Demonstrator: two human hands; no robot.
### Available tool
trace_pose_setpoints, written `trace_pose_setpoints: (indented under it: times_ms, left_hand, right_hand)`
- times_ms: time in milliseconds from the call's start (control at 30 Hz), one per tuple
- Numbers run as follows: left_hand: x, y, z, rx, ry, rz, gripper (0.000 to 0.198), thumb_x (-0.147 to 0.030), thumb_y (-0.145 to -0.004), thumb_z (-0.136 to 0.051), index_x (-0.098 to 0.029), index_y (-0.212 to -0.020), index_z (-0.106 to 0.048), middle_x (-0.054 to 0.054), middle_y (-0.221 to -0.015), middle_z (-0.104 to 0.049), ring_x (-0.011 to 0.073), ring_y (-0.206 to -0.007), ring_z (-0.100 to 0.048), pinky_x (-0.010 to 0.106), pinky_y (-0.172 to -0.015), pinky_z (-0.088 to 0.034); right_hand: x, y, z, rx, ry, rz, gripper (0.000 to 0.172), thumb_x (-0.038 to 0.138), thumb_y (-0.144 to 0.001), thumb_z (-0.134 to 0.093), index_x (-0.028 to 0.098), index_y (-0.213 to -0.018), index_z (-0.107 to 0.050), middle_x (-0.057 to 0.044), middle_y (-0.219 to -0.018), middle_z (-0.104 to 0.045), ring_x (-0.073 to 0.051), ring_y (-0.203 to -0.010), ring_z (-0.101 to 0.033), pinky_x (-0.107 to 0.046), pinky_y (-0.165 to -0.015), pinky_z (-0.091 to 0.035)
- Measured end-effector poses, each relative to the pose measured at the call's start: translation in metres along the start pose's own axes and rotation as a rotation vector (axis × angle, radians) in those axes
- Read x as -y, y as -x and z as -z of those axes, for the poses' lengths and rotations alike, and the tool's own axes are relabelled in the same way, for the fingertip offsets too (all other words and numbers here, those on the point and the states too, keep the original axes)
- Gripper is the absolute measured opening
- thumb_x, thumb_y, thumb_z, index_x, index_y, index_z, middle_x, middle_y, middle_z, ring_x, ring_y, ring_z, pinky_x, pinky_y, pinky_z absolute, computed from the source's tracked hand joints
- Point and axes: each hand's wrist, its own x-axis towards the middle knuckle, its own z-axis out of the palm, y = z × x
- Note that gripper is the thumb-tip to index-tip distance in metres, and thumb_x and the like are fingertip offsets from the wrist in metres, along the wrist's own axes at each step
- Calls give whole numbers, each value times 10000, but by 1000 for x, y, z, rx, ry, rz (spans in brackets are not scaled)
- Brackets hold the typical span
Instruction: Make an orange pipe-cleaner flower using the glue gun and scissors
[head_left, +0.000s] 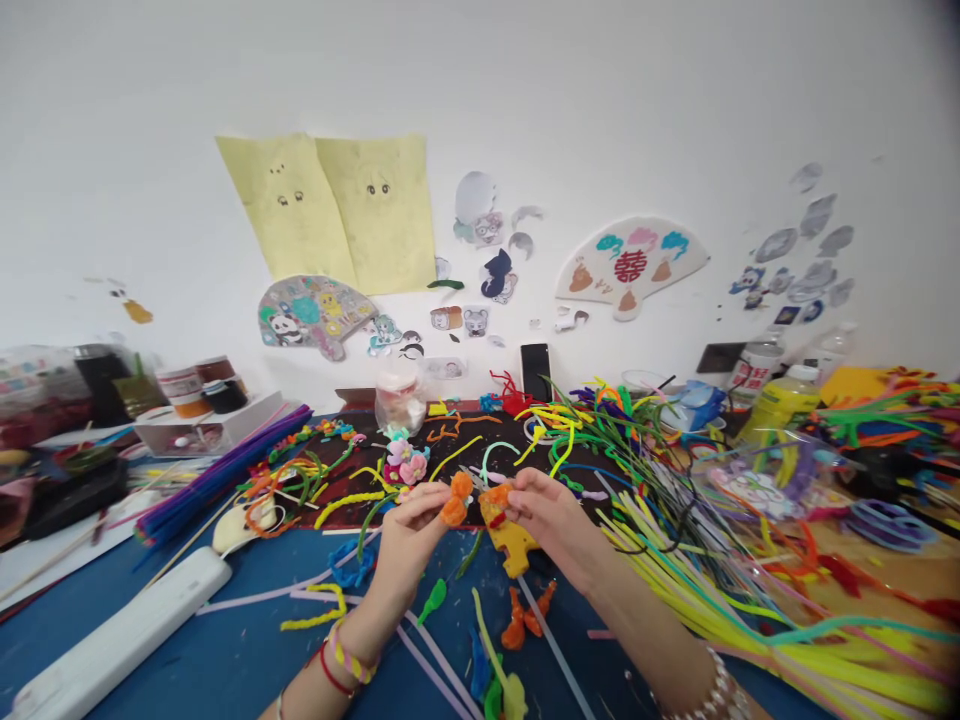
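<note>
My left hand (409,540) and my right hand (551,520) meet above the blue table (225,650), both pinched on a small orange pipe-cleaner piece (469,497) held between them. The left fingers grip its rounded orange end (456,500). The right fingers hold the other orange end (496,495), from which a yellow fuzzy shape (514,550) hangs down. Just below the hands lie loose orange twists (525,615), a green piece (433,600) and a yellow-green stem (499,670).
A thick spread of yellow and green pipe cleaners (750,600) fills the right side. A purple bundle (217,475) and a white box (120,640) lie left. Jars (199,385), a plastic cup (399,400), a phone (535,370) and bottles (780,400) stand by the wall.
</note>
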Motion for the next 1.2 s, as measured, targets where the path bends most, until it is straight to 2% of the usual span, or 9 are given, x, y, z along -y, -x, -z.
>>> trace_pose_setpoints:
  times_ms: [100,267,400,533,867,1200]
  left_hand:
    - [2,0,0,-12,58,34,121,-222,-584,-760,-183,-690,-718,49,-842,-695,197,-808,-613,292,-726,-491]
    - [-1,3,-1,17,55,144,195,-237,-567,-769,-155,-714,-672,61,-797,-709,180,-651,-632,285,-626,-511]
    - [-7,8,-4,93,54,119,175,-241,-595,-753,-163,-650,-606,82,-851,-708,217,-766,-654,286,-648,-517]
    - [-8,11,-6,158,39,91,150,-237,-632,-732,-169,-673,-605,80,-838,-698,203,-755,-648,274,-638,-511]
    - [-3,8,-5,110,28,-69,42,-220,-652,-724,-191,-674,-703,45,-738,-642,168,-701,-580,258,-627,-469]
    - [0,10,-4,210,53,-18,50,-206,-683,-699,-184,-728,-692,60,-806,-613,163,-726,-556,247,-609,-459]
  right_hand:
    - [0,1,-1,-4,21,14,211,190,-613,-728,190,-686,-530,45,-647,-564,-88,-606,-474,-237,-632,-389]
    - [4,3,-2,15,-35,2,202,179,-606,-716,194,-665,-523,42,-673,-553,-91,-622,-466,-238,-636,-381]
    - [9,6,-3,61,-50,-2,197,161,-595,-710,190,-656,-525,39,-676,-540,-91,-622,-456,-234,-633,-370]
    - [13,10,-5,72,1,9,190,150,-592,-706,189,-683,-544,35,-698,-545,-89,-626,-451,-227,-626,-360]
    - [18,14,-7,109,83,52,207,169,-602,-715,183,-643,-512,30,-738,-535,-92,-656,-465,-224,-643,-362]
    - [15,14,-5,119,154,73,219,204,-627,-723,188,-639,-505,15,-769,-526,-103,-699,-488,-216,-651,-392]
